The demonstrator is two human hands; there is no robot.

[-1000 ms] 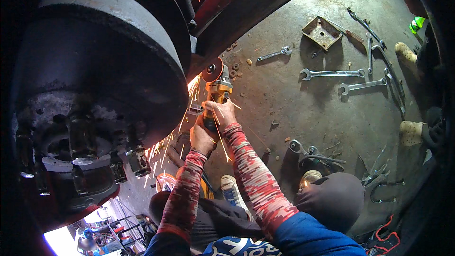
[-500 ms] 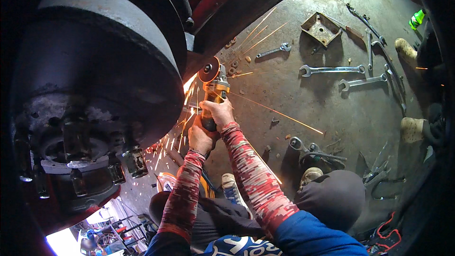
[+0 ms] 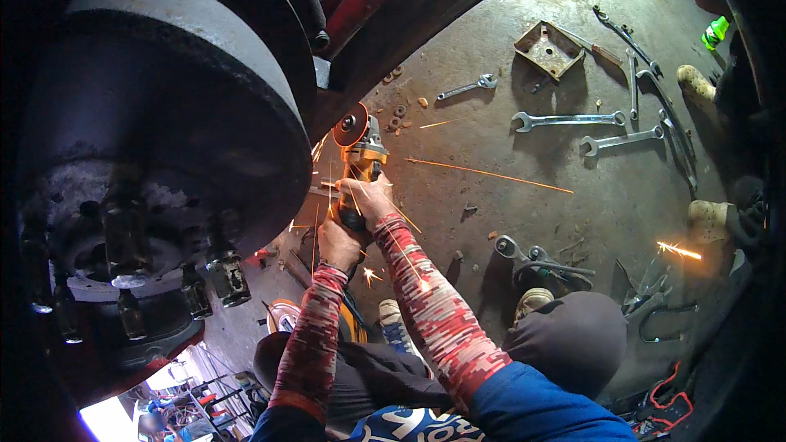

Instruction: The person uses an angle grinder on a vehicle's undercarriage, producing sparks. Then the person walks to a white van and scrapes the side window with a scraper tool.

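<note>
Both my hands are wrapped around a yellow and black angle grinder (image 3: 358, 165), which points away from me. My right hand (image 3: 370, 196) closes on its body behind the head. Lower down, my left hand (image 3: 341, 244) grips the rear part. The reddish cutting disc (image 3: 350, 124) sits at the far left of the tool, close by the dark metal frame (image 3: 360, 65). Whether the disc touches metal is hidden. Scattered sparks fly around my hands and across the floor. Left of the grinder looms a large dark brake drum or hub (image 3: 164, 106) with protruding studs.
On the concrete floor to the right lie an adjustable wrench (image 3: 467, 87), combination wrenches (image 3: 569, 120), a metal bracket (image 3: 550, 51) and a ratchet tool (image 3: 540, 262). Another person's shoe (image 3: 711, 223) is at the right. A red cord (image 3: 673, 393) lies lower right.
The grinder and both hands have shifted slightly left and toward me. The dense spark stream by the drum has thinned to scattered streaks, with a bright one near the other person's shoe.
</note>
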